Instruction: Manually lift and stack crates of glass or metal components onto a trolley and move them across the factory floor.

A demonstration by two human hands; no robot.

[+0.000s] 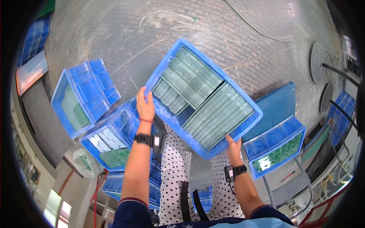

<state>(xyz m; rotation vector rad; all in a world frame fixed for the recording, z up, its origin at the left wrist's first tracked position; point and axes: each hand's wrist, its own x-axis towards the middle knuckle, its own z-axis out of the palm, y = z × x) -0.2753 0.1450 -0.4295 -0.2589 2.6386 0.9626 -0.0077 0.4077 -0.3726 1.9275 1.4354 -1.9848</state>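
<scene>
A blue plastic crate hangs in front of me between my two hands. Rows of thin, greenish translucent pieces, like glass strips, stand packed tightly inside it, with a dark gap between two of the rows. My left hand grips the crate's left corner, its thumb over the rim and its other fingers partly out of sight. At the near right corner, my right hand clasps the rim with the thumb on top; the fingers beneath are hidden. Both wrists carry black bands with small devices.
More blue crates, one stacked high and another below it, stand to my left. On the right, a crate with green pieces rests beside a blue panel. A hose crosses the floor; round discs stand far right.
</scene>
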